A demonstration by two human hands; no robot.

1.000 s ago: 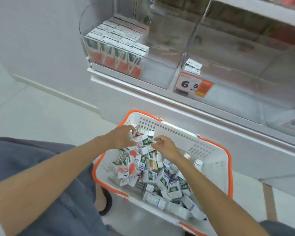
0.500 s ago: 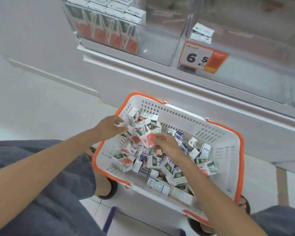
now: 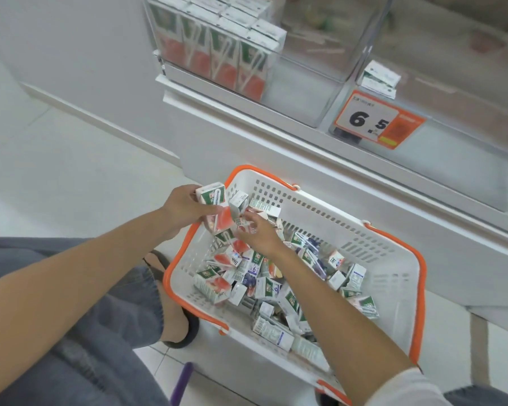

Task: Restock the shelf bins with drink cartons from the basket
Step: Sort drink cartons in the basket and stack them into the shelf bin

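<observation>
Head view: I reach with both arms into the basket [image 3: 420,276] of drink cartons [image 3: 264,288].
My left hand [image 3: 185,208] grips a red-and-green carton [image 3: 214,210] over the basket's upper-left corner; my right hand [image 3: 260,237] pinches a second carton [image 3: 245,222] just beside it. The shelf bin [image 3: 305,83], top centre of the frame, holds upright cartons [image 3: 217,54] on its left side.

Single head-worn wide-angle view, looking steeply down, close over basket [image 3: 364,238], shelf bins [image 3: 320,68] above

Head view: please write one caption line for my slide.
Left hand grips a red-and-green carton at the basket corner; right hand reaches among the loose cartons.
</observation>
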